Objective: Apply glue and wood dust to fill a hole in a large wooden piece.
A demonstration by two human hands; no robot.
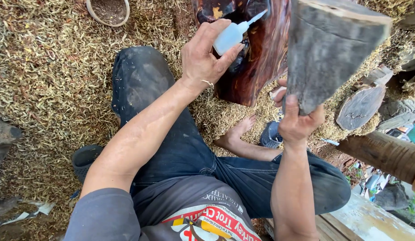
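Left hand: the left hand [203,56] is wrapped around a small white squeeze bottle [230,37], fingers closed on its body, thumb under it.
Bottle axis: the bottle's long axis runs up and to the right from the palm, its thin nozzle tip aimed toward the dark hollow at the top of the reddish polished wood piece [256,62].
Right hand: the right hand [299,120] grips the lower end of a grey weathered wood block [325,49], fingers curled around its bottom edge; the block rises upright from the fist and widens toward the top.
Relation: the wood piece stands between the two hands, touching or just behind the bottle; the left hand is the nearer one to its hollow, and the block is just to the right of it.
Ground: wood shavings [47,76] cover the floor; the person sits with legs in dark jeans [172,147], a bare foot [238,131] below the wood piece.
Surroundings: cut logs [361,107] lie at the right, a round bowl [108,11] at the top edge.
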